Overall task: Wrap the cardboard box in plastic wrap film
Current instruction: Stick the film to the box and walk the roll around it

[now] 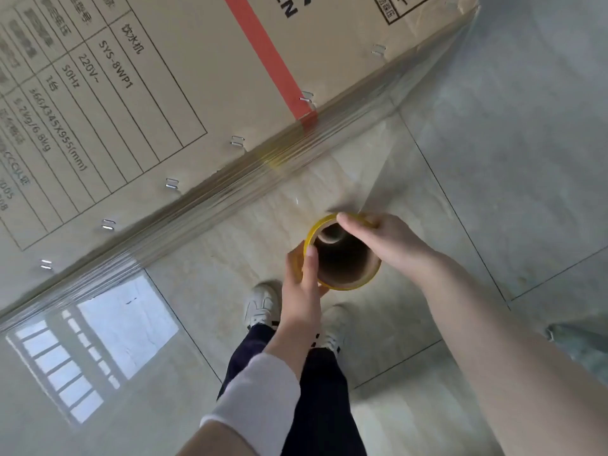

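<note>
Indoor room, glossy floor tiles (513,166) reflecting a window (95,350)

Floor (543,209): glossy beige marble-look tiles, thin dark grout lines. Window reflection (98,350) on the tiles lower left. White sneakers (261,304) planted side by side. Cardboard box (184,77) fills upper left; can't see where its base meets the tiles.

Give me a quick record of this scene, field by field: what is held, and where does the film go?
box: cardboard box, printed table, red stripe, staples along its edge
film: plastic film stretched from the film roll to the box's edge
roll: brown core, yellow rim, seen end-on
left hand: grips the roll's left side
right hand: grips its right side
floor: glossy tiles
feet: white shoes below the roll
</note>
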### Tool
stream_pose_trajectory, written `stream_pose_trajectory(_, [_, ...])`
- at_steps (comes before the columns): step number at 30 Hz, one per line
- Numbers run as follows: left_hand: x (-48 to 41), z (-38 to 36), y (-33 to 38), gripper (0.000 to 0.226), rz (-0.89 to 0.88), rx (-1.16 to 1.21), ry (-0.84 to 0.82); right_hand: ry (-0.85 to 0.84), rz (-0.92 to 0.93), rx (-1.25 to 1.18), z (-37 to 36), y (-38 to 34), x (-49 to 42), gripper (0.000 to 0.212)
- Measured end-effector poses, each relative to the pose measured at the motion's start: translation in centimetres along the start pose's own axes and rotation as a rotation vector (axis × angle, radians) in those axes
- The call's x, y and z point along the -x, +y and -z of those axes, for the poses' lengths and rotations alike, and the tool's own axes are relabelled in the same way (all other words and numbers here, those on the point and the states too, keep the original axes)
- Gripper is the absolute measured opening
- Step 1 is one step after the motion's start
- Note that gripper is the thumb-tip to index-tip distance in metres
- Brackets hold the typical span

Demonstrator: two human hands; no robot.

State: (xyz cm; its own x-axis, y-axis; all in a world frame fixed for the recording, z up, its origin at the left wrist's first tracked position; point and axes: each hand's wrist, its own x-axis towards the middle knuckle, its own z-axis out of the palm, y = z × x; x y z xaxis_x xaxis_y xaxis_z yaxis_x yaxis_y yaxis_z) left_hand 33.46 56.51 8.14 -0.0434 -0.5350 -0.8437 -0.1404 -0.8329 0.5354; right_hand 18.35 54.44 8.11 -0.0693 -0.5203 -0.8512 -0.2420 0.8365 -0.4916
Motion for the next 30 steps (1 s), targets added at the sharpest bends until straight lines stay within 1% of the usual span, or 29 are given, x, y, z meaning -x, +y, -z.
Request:
stream_pose_trajectory(2, [0.5,0.3,-1.0,0.044,0.047,0.015,-0.013,-0.032,0.036,0.092,-0.2,-0.7,-0.7,0.061])
stream_pose_trajectory(3, [0.2,0.5,-1.2,0.046,0.043,-0.020,-0.033,-0.034,0.042,0.100,-0.1,-1.1,-0.8,0.066])
stream_pose_trajectory(4, [-0.3,0.9,-1.0,0.053,0.011,-0.094,-0.042,-0.036,0.044,0.096,0.0,-1.2,-0.8,0.071])
stream_pose_trajectory(5, [-1.0,1.4,-0.6,0.065,-0.049,-0.183,-0.045,-0.037,0.038,0.087,0.2,-1.1,-0.8,0.072])
stream_pose_trajectory(6, [-1.9,1.8,0.0,0.077,-0.125,-0.248,-0.076,-0.030,0.041,0.068,0.4,-0.5,-1.1,0.062])
stream_pose_trajectory(7, [-3.0,2.0,0.8,0.085,-0.190,-0.297,-0.140,-0.024,0.064,0.034,0.5,0.0,-1.0,0.046])
stream_pose_trajectory(8, [-4.1,2.0,1.7,0.085,-0.227,-0.346,-0.237,-0.032,0.082,-0.022,0.3,0.7,-0.9,0.036])
stream_pose_trajectory(9, [-5.2,2.1,2.7,0.078,-0.231,-0.418,-0.349,-0.046,0.092,-0.101,0.0,1.4,-0.7,0.037])
stream_pose_trajectory(10, [-6.1,2.0,3.5,0.068,-0.209,-0.497,-0.456,-0.046,0.099,-0.195,-0.5,2.6,-0.5,0.053])
stream_pose_trajectory(11, [-6.7,2.0,4.2,0.059,-0.170,-0.564,-0.526,-0.027,0.096,-0.314,-1.3,3.7,-0.2,0.071])
stream_pose_trajectory(12, [-7.0,1.9,4.6,0.056,-0.142,-0.596,-0.557,-0.008,0.083,-0.440,-2.2,4.4,0.3,0.079])
stream_pose_trajectory(13, [-6.9,1.9,4.7,0.057,-0.135,-0.594,-0.557,0.023,0.064,-0.559,-3.2,4.8,1.0,0.076])
stream_pose_trajectory(14, [-6.7,2.0,4.3,0.058,-0.138,-0.572,-0.539,0.066,0.042,-0.658,-4.2,4.9,1.4,0.068])
stream_pose_trajectory(15, [-6.1,2.1,3.8,0.056,-0.155,-0.538,-0.492,0.135,0.011,-0.701,-5.1,4.6,1.8,0.058])
stream_pose_trajectory(16, [-5.2,2.4,3.1,0.049,-0.176,-0.476,-0.426,0.215,-0.022,-0.667,-5.9,4.3,2.0,0.048])
stream_pose_trajectory(17, [-4.3,2.8,2.4,0.042,-0.191,-0.398,-0.343,0.263,-0.026,-0.581,-6.4,3.9,2.1,0.043])
stream_pose_trajectory(18, [-3.4,3.4,1.6,0.038,-0.204,-0.328,-0.264,0.277,-0.021,-0.477,-6.7,3.2,2.1,0.042])
stream_pose_trajectory(19, [-2.5,4.2,1.0,0.040,-0.215,-0.277,-0.185,0.250,-0.005,-0.371,-6.9,2.5,2.1,0.044])
stream_pose_trajectory(21, [-0.9,5.5,-0.3,0.054,-0.220,-0.171,-0.055,0.137,0.022,-0.218,-7.4,1.7,1.8,0.054])
stream_pose_trajectory(22, [-0.2,5.9,-0.9,0.059,-0.210,-0.121,0.002,0.086,0.024,-0.182,-7.6,1.1,1.6,0.054])
stream_pose_trajectory(24, [1.0,6.1,-2.0,0.060,-0.156,-0.058,0.090,0.014,0.028,-0.136,-7.9,-0.1,1.0,0.044])
stream_pose_trajectory(26, [1.1,6.2,-2.2,0.053,-0.079,-0.044,0.117,-0.004,0.010,-0.097,-8.2,-1.5,0.4,0.040])
stream_pose_trajectory(28, [-0.1,7.2,-1.9,0.044,-0.068,-0.112,0.089,-0.012,-0.005,-0.111,-8.4,-2.0,-0.2,0.036])
stream_pose_trajectory(29, [-0.9,8.0,-1.3,0.044,-0.080,-0.205,0.059,-0.022,-0.016,-0.137,-8.6,-1.8,-0.2,0.037])
stream_pose_trajectory(30, [-1.7,9.1,-0.7,0.052,-0.110,-0.334,0.008,-0.032,-0.031,-0.184,-8.9,-1.4,0.0,0.043])
